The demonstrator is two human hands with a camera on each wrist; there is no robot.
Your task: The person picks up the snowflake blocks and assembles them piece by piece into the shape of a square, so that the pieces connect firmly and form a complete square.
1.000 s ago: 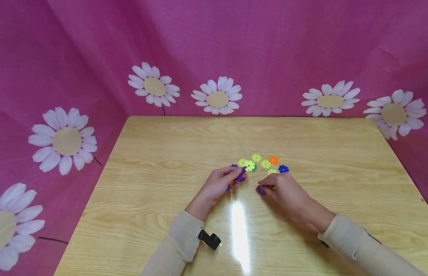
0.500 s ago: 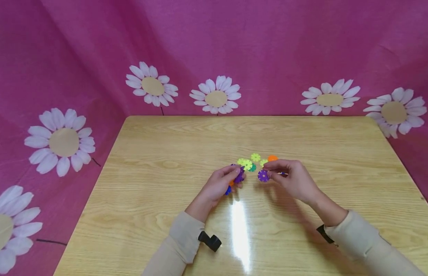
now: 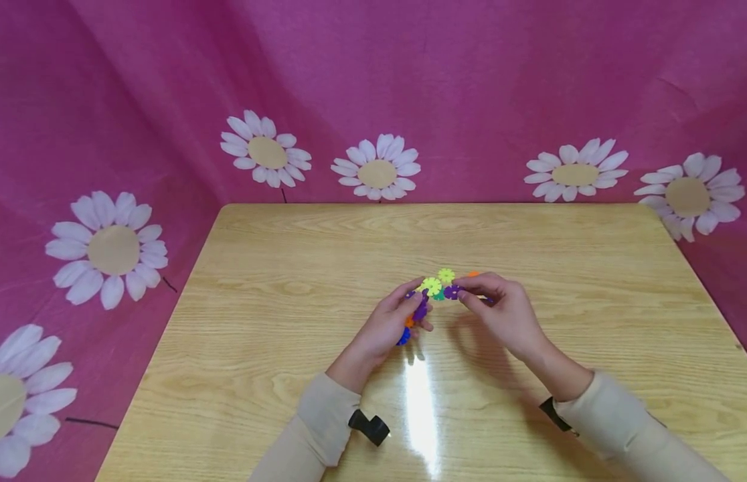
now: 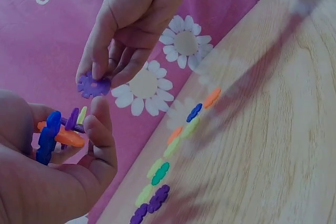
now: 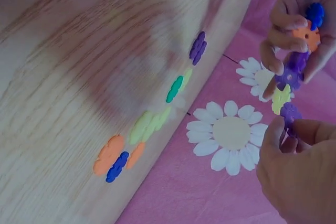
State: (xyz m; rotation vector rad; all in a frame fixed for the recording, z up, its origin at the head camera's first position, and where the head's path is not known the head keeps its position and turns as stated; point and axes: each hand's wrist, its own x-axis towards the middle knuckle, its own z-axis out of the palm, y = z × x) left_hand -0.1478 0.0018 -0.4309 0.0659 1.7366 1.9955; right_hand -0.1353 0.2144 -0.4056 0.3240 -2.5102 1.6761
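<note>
Left fingers (image 3: 405, 289) grip an already linked chain (image 5: 299, 61), right fingers (image 3: 486, 283) pinch a purple disc (image 5: 290, 115) beside its end, and unlinked discs (image 3: 446, 275) lie toward the table's (image 3: 277, 268) far edge.

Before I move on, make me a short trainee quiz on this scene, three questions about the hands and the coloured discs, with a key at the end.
1. True or false: the right hand pinches a purple disc.
2. Which colour shows among the discs in the left hand? a) green b) orange c) white
3. Fill in: the other discs lie on the ____.

Key:
1. True.
2. b) orange.
3. Table.
</note>
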